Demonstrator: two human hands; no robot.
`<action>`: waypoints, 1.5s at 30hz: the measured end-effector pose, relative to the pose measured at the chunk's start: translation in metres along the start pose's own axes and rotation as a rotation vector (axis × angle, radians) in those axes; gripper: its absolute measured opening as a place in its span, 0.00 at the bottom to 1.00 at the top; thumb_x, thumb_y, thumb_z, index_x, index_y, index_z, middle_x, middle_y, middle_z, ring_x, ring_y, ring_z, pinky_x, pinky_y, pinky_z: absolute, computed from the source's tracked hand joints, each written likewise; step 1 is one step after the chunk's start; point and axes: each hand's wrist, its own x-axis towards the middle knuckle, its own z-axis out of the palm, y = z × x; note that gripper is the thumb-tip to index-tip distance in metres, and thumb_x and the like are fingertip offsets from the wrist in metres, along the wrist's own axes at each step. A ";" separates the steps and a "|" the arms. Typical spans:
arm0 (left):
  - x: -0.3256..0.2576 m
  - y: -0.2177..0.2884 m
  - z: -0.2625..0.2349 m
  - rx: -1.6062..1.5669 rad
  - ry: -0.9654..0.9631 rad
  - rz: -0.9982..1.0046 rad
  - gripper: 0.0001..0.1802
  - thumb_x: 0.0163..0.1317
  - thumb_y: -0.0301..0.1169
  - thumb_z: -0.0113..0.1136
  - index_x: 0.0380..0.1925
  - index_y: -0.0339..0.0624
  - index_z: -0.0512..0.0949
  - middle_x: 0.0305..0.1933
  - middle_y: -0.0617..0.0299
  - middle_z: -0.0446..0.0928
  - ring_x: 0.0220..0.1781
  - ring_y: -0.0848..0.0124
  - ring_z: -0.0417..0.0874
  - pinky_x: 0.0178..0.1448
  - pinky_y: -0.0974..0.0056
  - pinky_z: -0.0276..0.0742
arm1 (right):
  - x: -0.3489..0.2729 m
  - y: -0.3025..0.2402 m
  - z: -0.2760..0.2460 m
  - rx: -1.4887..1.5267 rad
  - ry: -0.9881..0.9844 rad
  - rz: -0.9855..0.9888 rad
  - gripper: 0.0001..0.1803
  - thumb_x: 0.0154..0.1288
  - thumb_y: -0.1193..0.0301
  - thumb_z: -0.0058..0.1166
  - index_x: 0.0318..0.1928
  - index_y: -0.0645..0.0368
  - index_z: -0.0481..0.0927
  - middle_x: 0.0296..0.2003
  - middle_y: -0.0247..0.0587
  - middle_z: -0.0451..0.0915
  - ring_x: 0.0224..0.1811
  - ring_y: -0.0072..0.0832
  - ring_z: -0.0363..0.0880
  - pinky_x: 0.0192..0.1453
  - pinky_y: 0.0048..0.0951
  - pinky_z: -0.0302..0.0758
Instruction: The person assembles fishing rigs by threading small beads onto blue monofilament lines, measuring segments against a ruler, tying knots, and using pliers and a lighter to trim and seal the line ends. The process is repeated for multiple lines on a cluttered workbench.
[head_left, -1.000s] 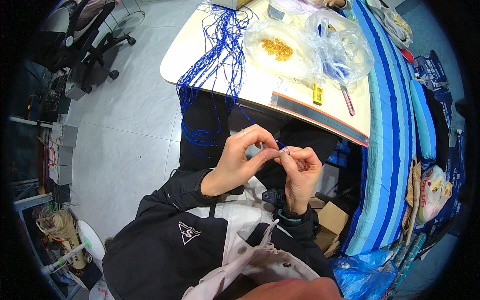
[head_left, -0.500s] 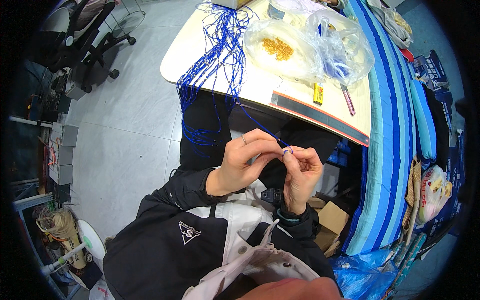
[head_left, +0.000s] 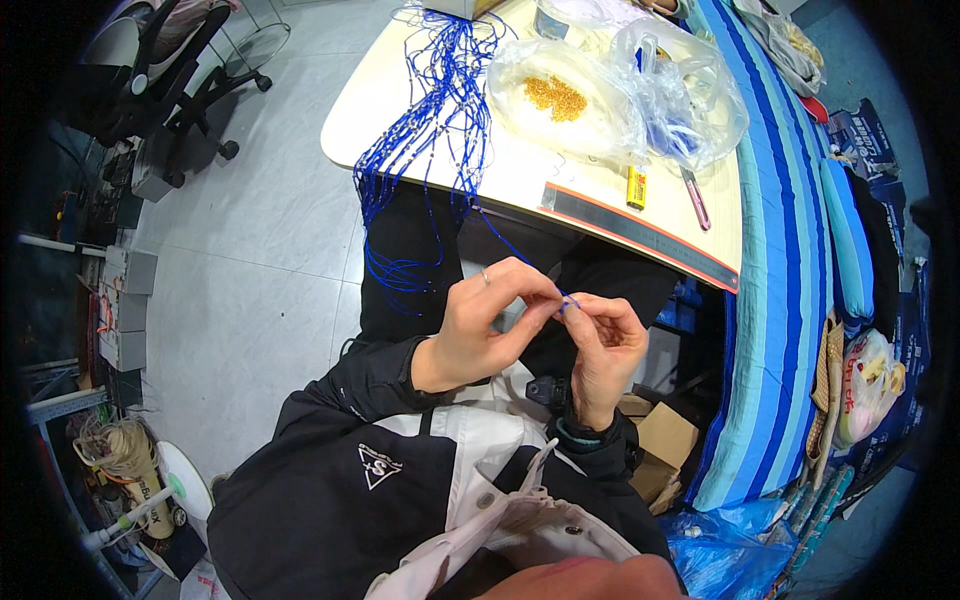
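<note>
My left hand (head_left: pixel 492 322) pinches a thin blue cord (head_left: pixel 511 247) between thumb and forefinger, over my lap. Fingertips nearly touching it, my right hand (head_left: pixel 606 350) also pinches the cord, and a small blue loop shows at its thumb. From my hands the cord runs up and left to a bundle of blue cords (head_left: pixel 425 135) that hangs over the table's near edge, with small beads along the strands. What lies right between the fingertips is too small to make out.
On the white table (head_left: pixel 365 105) lie a clear plastic bag (head_left: pixel 505 75) with gold beads (head_left: pixel 555 98), a yellow tube (head_left: pixel 637 188), a pink cutter (head_left: pixel 696 200) and a dark ruler (head_left: pixel 640 235). A striped blue cloth (head_left: pixel 770 300) borders it on the right; an office chair (head_left: pixel 185 90) stands left.
Both hands stay in nearly the same place. The fingertips have drawn closer together, and the blue loop at the right thumb looks smaller and flatter.
</note>
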 end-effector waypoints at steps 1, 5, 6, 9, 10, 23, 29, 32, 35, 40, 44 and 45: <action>0.000 0.000 0.000 -0.005 -0.007 -0.001 0.10 0.52 0.13 0.64 0.34 0.33 0.78 0.31 0.55 0.80 0.31 0.67 0.81 0.36 0.68 0.75 | 0.000 -0.002 -0.001 -0.022 -0.005 0.005 0.05 0.62 0.85 0.59 0.38 0.68 0.78 0.39 0.49 0.84 0.40 0.28 0.84 0.48 0.26 0.81; 0.001 0.000 -0.001 -0.004 -0.017 0.002 0.10 0.52 0.14 0.64 0.34 0.34 0.77 0.32 0.56 0.79 0.31 0.68 0.80 0.36 0.68 0.74 | 0.000 -0.005 -0.001 -0.032 -0.012 0.021 0.04 0.66 0.82 0.57 0.40 0.69 0.77 0.38 0.48 0.84 0.39 0.28 0.84 0.48 0.26 0.81; 0.001 -0.001 -0.001 0.002 -0.016 0.007 0.10 0.52 0.15 0.65 0.34 0.34 0.77 0.32 0.56 0.79 0.31 0.68 0.79 0.36 0.68 0.74 | 0.000 -0.005 0.000 -0.038 -0.017 0.005 0.04 0.66 0.82 0.57 0.40 0.69 0.77 0.38 0.48 0.84 0.39 0.28 0.84 0.48 0.26 0.81; 0.003 -0.002 -0.001 0.015 -0.010 0.029 0.11 0.51 0.15 0.65 0.34 0.35 0.77 0.33 0.56 0.78 0.32 0.68 0.79 0.36 0.68 0.74 | 0.000 -0.005 0.000 -0.018 -0.014 0.004 0.05 0.67 0.81 0.55 0.42 0.69 0.76 0.38 0.49 0.84 0.39 0.28 0.84 0.47 0.26 0.81; 0.003 -0.002 -0.001 0.014 -0.011 0.039 0.11 0.51 0.15 0.65 0.35 0.35 0.77 0.33 0.56 0.78 0.33 0.68 0.79 0.37 0.68 0.74 | 0.000 -0.005 0.000 -0.017 -0.015 0.000 0.05 0.68 0.81 0.55 0.42 0.69 0.76 0.38 0.49 0.84 0.39 0.29 0.84 0.47 0.26 0.81; 0.002 -0.004 0.000 0.006 -0.047 0.024 0.13 0.51 0.18 0.68 0.39 0.34 0.81 0.39 0.55 0.78 0.35 0.68 0.81 0.37 0.69 0.76 | -0.002 -0.004 0.004 -0.124 0.052 -0.068 0.05 0.67 0.82 0.56 0.42 0.68 0.77 0.35 0.43 0.83 0.37 0.22 0.83 0.43 0.21 0.78; -0.002 -0.005 0.003 0.044 -0.013 0.019 0.12 0.45 0.18 0.71 0.34 0.37 0.84 0.36 0.56 0.79 0.37 0.68 0.81 0.38 0.68 0.75 | -0.003 -0.005 0.004 -0.165 0.026 -0.056 0.05 0.66 0.81 0.57 0.41 0.69 0.78 0.33 0.38 0.82 0.34 0.19 0.80 0.41 0.18 0.76; 0.000 -0.007 0.000 0.108 -0.004 0.117 0.12 0.45 0.17 0.70 0.32 0.37 0.84 0.34 0.57 0.78 0.36 0.67 0.80 0.39 0.66 0.74 | -0.002 -0.006 0.004 -0.191 0.040 -0.014 0.04 0.66 0.81 0.58 0.40 0.69 0.78 0.34 0.40 0.82 0.34 0.19 0.79 0.40 0.19 0.75; 0.003 -0.008 -0.001 0.163 -0.030 0.153 0.11 0.45 0.17 0.69 0.31 0.36 0.81 0.33 0.57 0.76 0.35 0.65 0.78 0.38 0.65 0.72 | 0.001 -0.004 0.003 -0.146 0.002 -0.008 0.04 0.65 0.82 0.58 0.39 0.68 0.79 0.37 0.41 0.80 0.36 0.19 0.77 0.39 0.19 0.74; 0.006 -0.006 -0.003 0.075 -0.176 0.054 0.10 0.49 0.17 0.65 0.31 0.35 0.76 0.34 0.56 0.75 0.36 0.62 0.77 0.40 0.64 0.72 | 0.007 0.000 0.000 -0.095 0.005 -0.094 0.04 0.64 0.82 0.59 0.38 0.66 0.80 0.38 0.40 0.77 0.35 0.20 0.74 0.39 0.20 0.73; 0.007 -0.007 -0.004 0.034 -0.275 -0.005 0.09 0.50 0.18 0.64 0.32 0.35 0.76 0.34 0.55 0.74 0.36 0.62 0.77 0.40 0.63 0.72 | 0.008 0.000 -0.001 0.067 0.050 -0.062 0.03 0.67 0.80 0.55 0.40 0.65 0.77 0.37 0.44 0.80 0.32 0.21 0.76 0.36 0.21 0.73; 0.007 -0.007 -0.004 0.036 -0.292 -0.011 0.09 0.51 0.18 0.64 0.32 0.36 0.76 0.34 0.55 0.74 0.36 0.62 0.77 0.40 0.63 0.72 | 0.009 -0.001 -0.001 0.117 0.066 -0.038 0.03 0.68 0.79 0.54 0.40 0.65 0.76 0.37 0.45 0.80 0.31 0.22 0.76 0.35 0.21 0.74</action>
